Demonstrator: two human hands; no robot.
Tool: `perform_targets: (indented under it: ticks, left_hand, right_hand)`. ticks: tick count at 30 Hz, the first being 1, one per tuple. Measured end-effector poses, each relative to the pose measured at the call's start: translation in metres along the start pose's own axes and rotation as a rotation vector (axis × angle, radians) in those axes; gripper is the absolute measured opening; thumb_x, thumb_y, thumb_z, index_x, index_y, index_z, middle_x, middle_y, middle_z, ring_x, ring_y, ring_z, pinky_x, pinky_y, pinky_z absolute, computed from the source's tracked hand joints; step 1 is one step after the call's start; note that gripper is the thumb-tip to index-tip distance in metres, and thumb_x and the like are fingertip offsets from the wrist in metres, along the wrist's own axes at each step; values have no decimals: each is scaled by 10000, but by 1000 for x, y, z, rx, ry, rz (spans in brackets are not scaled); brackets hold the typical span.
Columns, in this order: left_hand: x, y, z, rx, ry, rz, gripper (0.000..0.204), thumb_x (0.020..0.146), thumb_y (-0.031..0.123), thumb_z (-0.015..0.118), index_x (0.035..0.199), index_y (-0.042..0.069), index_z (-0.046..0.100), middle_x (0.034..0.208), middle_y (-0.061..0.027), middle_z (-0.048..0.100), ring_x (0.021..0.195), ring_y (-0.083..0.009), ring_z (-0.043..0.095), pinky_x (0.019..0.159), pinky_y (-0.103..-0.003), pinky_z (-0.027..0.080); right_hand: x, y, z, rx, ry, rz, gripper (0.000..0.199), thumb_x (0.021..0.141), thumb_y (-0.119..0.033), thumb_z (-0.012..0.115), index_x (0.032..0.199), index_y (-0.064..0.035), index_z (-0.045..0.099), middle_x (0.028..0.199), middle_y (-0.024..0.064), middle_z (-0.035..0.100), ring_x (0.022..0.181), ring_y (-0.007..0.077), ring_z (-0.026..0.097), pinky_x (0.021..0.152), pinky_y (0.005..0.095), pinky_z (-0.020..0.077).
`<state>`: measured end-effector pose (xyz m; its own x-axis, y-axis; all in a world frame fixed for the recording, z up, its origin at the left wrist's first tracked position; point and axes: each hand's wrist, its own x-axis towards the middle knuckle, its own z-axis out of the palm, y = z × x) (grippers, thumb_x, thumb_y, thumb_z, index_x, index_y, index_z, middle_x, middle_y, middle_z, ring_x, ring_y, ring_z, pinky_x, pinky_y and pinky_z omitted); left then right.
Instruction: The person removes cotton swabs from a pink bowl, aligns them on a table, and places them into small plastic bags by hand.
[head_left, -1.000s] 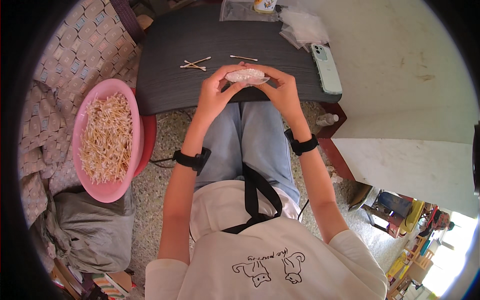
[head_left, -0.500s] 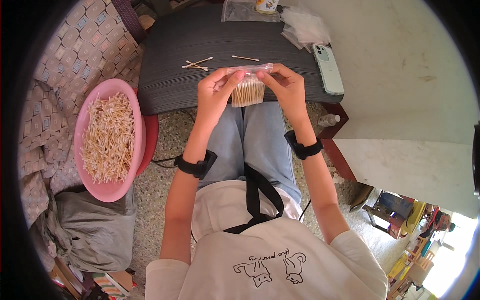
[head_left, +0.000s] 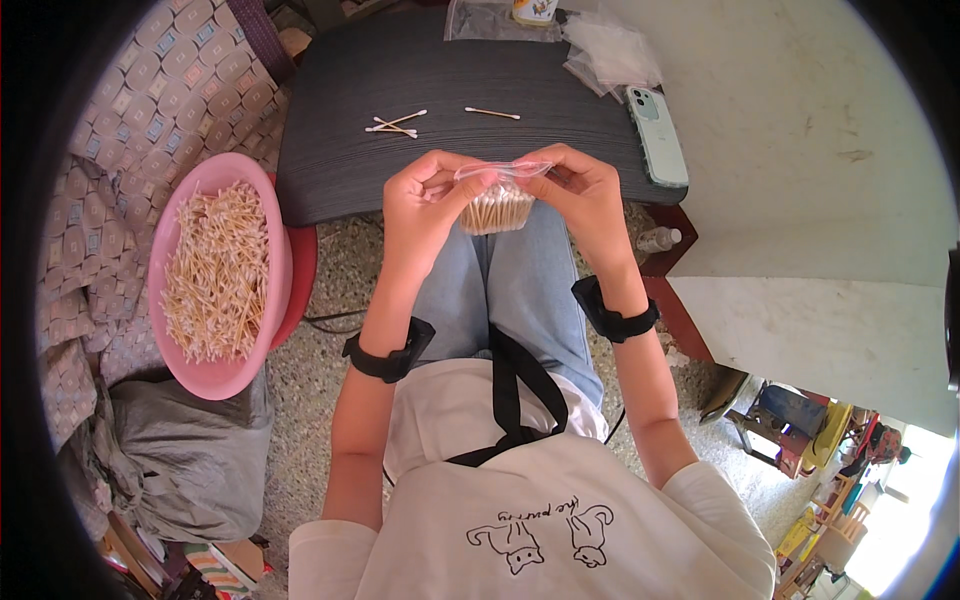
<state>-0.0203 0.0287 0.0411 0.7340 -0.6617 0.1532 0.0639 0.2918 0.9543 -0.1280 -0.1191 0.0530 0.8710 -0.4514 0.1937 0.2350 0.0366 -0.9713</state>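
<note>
Between my two hands hangs a clear plastic bag [head_left: 497, 208] packed with cotton swabs, their white tips up under the bag's top edge. My left hand [head_left: 428, 200] pinches the left side of that edge between thumb and fingers. On the right side, my right hand [head_left: 580, 195] grips it the same way. The bag is over my lap, just off the table's near edge. Crossed loose cotton swabs [head_left: 396, 124] lie on the dark table [head_left: 340, 170], and a single cotton swab [head_left: 492, 113] lies to their right.
A pink basin [head_left: 160, 300] heaped with cotton swabs stands at the left on a red seat. At the table's far right are a stack of clear bags [head_left: 615, 55] and a phone [head_left: 656, 137]. A small bottle [head_left: 658, 239] is below the table, near the wall.
Both hands have come nearer to me with the bag, off the tabletop. The bag's top edge now bows apart a little between my thumbs.
</note>
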Motion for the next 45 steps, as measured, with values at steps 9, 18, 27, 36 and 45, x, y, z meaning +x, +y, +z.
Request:
perform_targets:
  ticks: [9, 18, 27, 36, 45]
  left_hand:
    - [-10, 7, 6, -3, 4, -69, 178, 878, 124, 675, 991, -11, 661, 914, -130, 709, 857, -141, 671, 805, -264, 506]
    - [-13, 12, 3, 6, -56, -11, 175, 890, 98, 654, 1006, -33, 660, 989, -154, 694, 933, -178, 669, 830, -272, 517]
    - [-15, 13, 5, 9, 44, 70, 167, 871, 94, 679, 970, -39, 662, 905, -138, 699, 872, -194, 686, 816, -280, 529]
    - [-19, 15, 0, 56, 5, 51, 152, 863, 34, 667, 991, -48, 653, 948, -158, 697, 917, -196, 675, 835, -296, 523]
    - [-21, 20, 0, 21, -5, -9, 169, 847, 42, 688, 994, -38, 662, 998, -162, 691, 949, -189, 670, 865, -300, 525]
  right_hand:
    - [-9, 1, 0, 41, -13, 119, 157, 847, -51, 695, 978, 30, 662, 918, 49, 666, 858, 82, 606, 765, 219, 486]
    - [-18, -10, 8, 68, 17, 79, 126, 853, -28, 685, 967, 21, 670, 910, 44, 664, 864, 83, 609, 770, 220, 489]
    - [-21, -12, 13, -43, 172, 29, 120, 851, -65, 702, 936, 15, 677, 896, 39, 671, 821, 82, 614, 748, 220, 492]
    - [-21, -11, 7, -55, 141, -21, 122, 874, -62, 672, 953, 29, 656, 910, 49, 661, 823, 85, 601, 748, 222, 486]
    - [-22, -14, 3, -234, 88, -106, 103, 863, -24, 666, 947, 34, 652, 928, 69, 654, 828, 103, 593, 757, 232, 478]
